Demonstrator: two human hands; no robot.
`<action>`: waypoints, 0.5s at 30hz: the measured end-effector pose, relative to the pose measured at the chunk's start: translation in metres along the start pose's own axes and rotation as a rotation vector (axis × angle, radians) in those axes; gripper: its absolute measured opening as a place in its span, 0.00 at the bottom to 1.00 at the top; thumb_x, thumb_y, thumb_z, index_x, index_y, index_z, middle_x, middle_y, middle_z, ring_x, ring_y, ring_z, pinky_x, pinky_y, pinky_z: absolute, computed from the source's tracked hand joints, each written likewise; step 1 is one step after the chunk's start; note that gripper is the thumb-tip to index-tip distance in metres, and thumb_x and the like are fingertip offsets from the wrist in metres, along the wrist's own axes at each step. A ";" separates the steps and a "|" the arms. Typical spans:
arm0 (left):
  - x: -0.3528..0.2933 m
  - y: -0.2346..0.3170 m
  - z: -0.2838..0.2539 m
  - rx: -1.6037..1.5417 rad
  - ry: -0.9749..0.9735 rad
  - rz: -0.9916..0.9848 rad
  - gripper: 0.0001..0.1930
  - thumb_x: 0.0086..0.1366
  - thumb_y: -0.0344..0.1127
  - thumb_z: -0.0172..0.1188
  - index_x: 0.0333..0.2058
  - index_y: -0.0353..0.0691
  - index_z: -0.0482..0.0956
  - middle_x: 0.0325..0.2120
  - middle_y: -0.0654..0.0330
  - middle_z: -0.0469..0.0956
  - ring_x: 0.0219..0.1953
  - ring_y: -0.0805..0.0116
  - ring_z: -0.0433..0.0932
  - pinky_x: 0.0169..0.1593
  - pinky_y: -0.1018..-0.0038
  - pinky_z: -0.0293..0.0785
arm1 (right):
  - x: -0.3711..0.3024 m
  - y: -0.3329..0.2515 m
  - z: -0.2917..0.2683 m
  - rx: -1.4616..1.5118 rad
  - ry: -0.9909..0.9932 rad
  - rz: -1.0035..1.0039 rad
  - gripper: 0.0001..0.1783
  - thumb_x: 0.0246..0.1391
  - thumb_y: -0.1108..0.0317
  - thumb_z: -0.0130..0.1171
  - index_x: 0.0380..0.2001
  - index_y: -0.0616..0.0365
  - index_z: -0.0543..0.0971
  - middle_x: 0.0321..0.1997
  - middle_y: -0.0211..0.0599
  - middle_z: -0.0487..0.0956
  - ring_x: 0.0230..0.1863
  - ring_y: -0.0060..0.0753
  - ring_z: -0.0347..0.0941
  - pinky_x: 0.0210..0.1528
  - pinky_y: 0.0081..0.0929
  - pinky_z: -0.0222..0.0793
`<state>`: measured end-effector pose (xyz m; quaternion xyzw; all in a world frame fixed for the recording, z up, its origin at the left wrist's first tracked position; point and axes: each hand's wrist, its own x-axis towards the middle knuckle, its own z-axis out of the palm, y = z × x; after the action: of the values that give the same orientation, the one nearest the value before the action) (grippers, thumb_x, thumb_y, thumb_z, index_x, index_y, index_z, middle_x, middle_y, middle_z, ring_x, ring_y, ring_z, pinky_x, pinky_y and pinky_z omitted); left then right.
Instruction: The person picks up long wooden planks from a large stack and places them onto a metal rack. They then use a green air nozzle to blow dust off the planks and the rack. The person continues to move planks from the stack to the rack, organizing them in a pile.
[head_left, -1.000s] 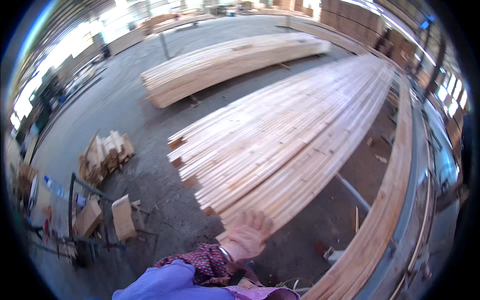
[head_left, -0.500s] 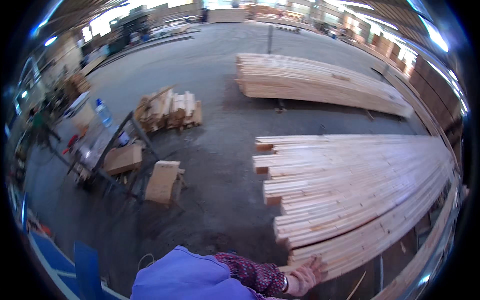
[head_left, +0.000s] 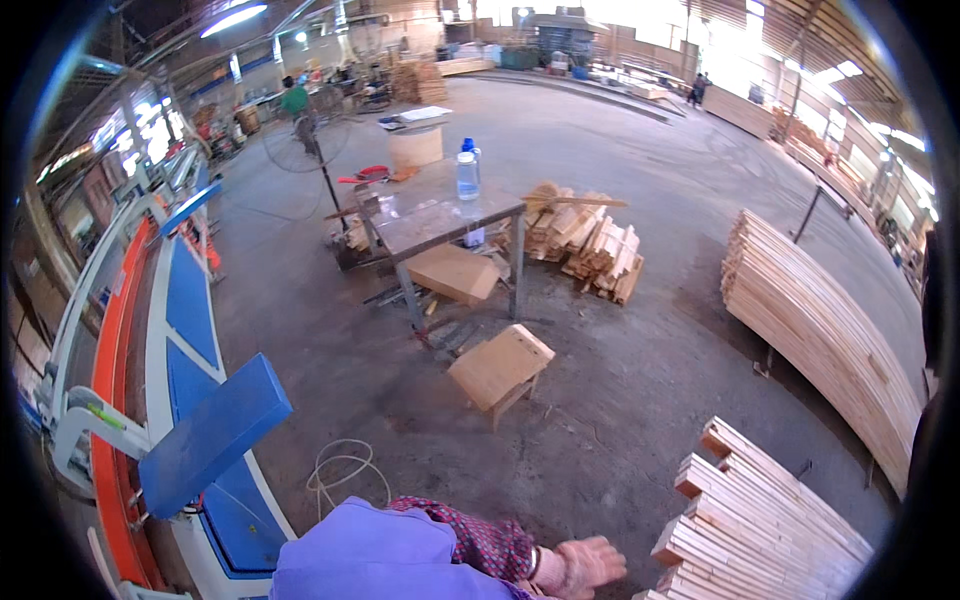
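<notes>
My left hand [head_left: 580, 567] is at the bottom, right of centre, reaching out from a dark patterned sleeve [head_left: 490, 545] and a purple garment [head_left: 365, 555]. Its fingers look stretched out and slightly blurred, and nothing shows in them. Closest to it is the stack of long pale wooden strips [head_left: 760, 530] at the lower right, whose ends are uneven. A gap of floor shows between the fingertips and the strips. My right hand is out of sight.
At the left runs a machine with a blue bed [head_left: 190, 300] and an orange rail [head_left: 112, 400]. A metal table [head_left: 440, 215] carries a water bottle [head_left: 467, 178]. A cardboard-topped stool [head_left: 502, 368], short wood offcuts [head_left: 590, 240] and another long stack [head_left: 810, 310] stand around. A hose [head_left: 345, 462] lies nearby.
The view has swung left, bringing in the machine and table and shifting the strips rightward. My left hand, earlier resting on the near strips, is now off them.
</notes>
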<state>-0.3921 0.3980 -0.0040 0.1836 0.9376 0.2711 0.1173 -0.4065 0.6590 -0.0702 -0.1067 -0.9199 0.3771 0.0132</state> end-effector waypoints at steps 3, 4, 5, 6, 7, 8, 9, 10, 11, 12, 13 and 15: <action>-0.013 -0.051 0.024 -0.006 0.149 -0.200 0.27 0.49 0.40 0.61 0.49 0.39 0.69 0.47 0.56 0.69 0.51 0.58 0.70 0.53 0.63 0.64 | 0.023 -0.029 0.021 -0.035 -0.077 -0.080 0.22 0.60 0.56 0.44 0.47 0.62 0.75 0.55 0.58 0.70 0.56 0.53 0.66 0.57 0.36 0.61; -0.016 -0.058 0.027 0.002 0.109 -0.225 0.27 0.50 0.40 0.60 0.50 0.39 0.68 0.47 0.56 0.69 0.52 0.59 0.69 0.53 0.63 0.64 | 0.028 -0.034 0.027 -0.044 -0.083 -0.091 0.22 0.60 0.56 0.44 0.47 0.62 0.75 0.54 0.58 0.71 0.56 0.53 0.66 0.57 0.36 0.61; -0.019 -0.064 0.030 0.010 0.068 -0.248 0.27 0.50 0.40 0.60 0.50 0.39 0.68 0.47 0.56 0.69 0.52 0.59 0.69 0.53 0.63 0.64 | 0.034 -0.038 0.031 -0.059 -0.090 -0.099 0.22 0.60 0.56 0.44 0.47 0.62 0.75 0.54 0.57 0.71 0.55 0.53 0.67 0.56 0.36 0.62; -0.023 -0.065 0.022 0.021 0.024 -0.279 0.27 0.50 0.41 0.60 0.50 0.39 0.68 0.47 0.56 0.69 0.52 0.59 0.69 0.54 0.63 0.63 | 0.038 -0.041 0.034 -0.067 -0.101 -0.106 0.22 0.60 0.56 0.44 0.46 0.62 0.75 0.54 0.57 0.71 0.55 0.52 0.67 0.56 0.36 0.62; -0.023 -0.064 0.014 0.044 -0.077 -0.268 0.26 0.52 0.40 0.58 0.51 0.40 0.69 0.49 0.56 0.69 0.52 0.60 0.70 0.52 0.64 0.65 | 0.042 -0.044 0.036 -0.074 -0.103 -0.108 0.22 0.60 0.56 0.45 0.46 0.62 0.75 0.53 0.56 0.72 0.55 0.52 0.67 0.56 0.36 0.62; -0.025 -0.057 0.009 0.058 -0.037 -0.264 0.21 0.53 0.41 0.56 0.46 0.43 0.70 0.45 0.59 0.70 0.48 0.62 0.72 0.50 0.64 0.66 | 0.043 -0.046 0.037 -0.084 -0.100 -0.103 0.22 0.60 0.56 0.45 0.46 0.62 0.75 0.53 0.56 0.72 0.55 0.52 0.68 0.55 0.36 0.63; -0.025 -0.051 0.008 0.065 0.005 -0.258 0.17 0.53 0.43 0.54 0.42 0.46 0.72 0.40 0.62 0.72 0.45 0.64 0.73 0.47 0.64 0.67 | 0.048 -0.045 0.037 -0.094 -0.097 -0.098 0.21 0.60 0.57 0.45 0.46 0.62 0.76 0.53 0.56 0.72 0.54 0.52 0.68 0.55 0.36 0.63; -0.024 -0.049 0.009 0.075 0.043 -0.249 0.13 0.54 0.44 0.52 0.38 0.49 0.74 0.35 0.66 0.74 0.41 0.66 0.74 0.45 0.64 0.68 | 0.051 -0.044 0.038 -0.109 -0.082 -0.089 0.21 0.60 0.57 0.45 0.46 0.62 0.76 0.52 0.55 0.73 0.54 0.51 0.68 0.54 0.36 0.64; -0.017 -0.053 0.016 0.048 0.012 -0.219 0.17 0.50 0.44 0.57 0.40 0.49 0.75 0.37 0.64 0.75 0.44 0.66 0.75 0.46 0.66 0.70 | 0.052 -0.042 0.037 -0.121 -0.064 -0.071 0.21 0.60 0.57 0.45 0.46 0.62 0.76 0.52 0.55 0.73 0.54 0.51 0.69 0.54 0.36 0.64; 0.015 -0.085 0.107 -0.065 0.075 -0.290 0.22 0.49 0.45 0.58 0.45 0.49 0.75 0.41 0.60 0.76 0.47 0.59 0.75 0.47 0.63 0.72 | 0.055 -0.038 0.036 -0.135 -0.052 -0.059 0.21 0.60 0.57 0.45 0.46 0.62 0.76 0.52 0.55 0.73 0.53 0.51 0.69 0.54 0.36 0.64; 0.021 -0.082 0.095 -0.059 -0.014 -0.222 0.22 0.52 0.42 0.58 0.47 0.46 0.72 0.45 0.58 0.73 0.48 0.60 0.74 0.49 0.64 0.70 | 0.057 -0.028 0.031 -0.144 -0.010 -0.011 0.21 0.60 0.57 0.45 0.46 0.62 0.76 0.51 0.54 0.74 0.53 0.51 0.70 0.53 0.35 0.65; 0.034 -0.082 0.063 -0.033 -0.159 -0.117 0.20 0.55 0.40 0.56 0.47 0.42 0.72 0.48 0.56 0.72 0.48 0.58 0.75 0.49 0.64 0.70 | 0.053 -0.005 0.013 -0.168 0.104 0.100 0.20 0.60 0.58 0.46 0.45 0.62 0.76 0.51 0.53 0.74 0.52 0.50 0.70 0.53 0.35 0.66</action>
<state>-0.4259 0.3769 -0.1057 0.1477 0.9298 0.2638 0.2100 -0.4606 0.6576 -0.0795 -0.1723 -0.9399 0.2929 0.0330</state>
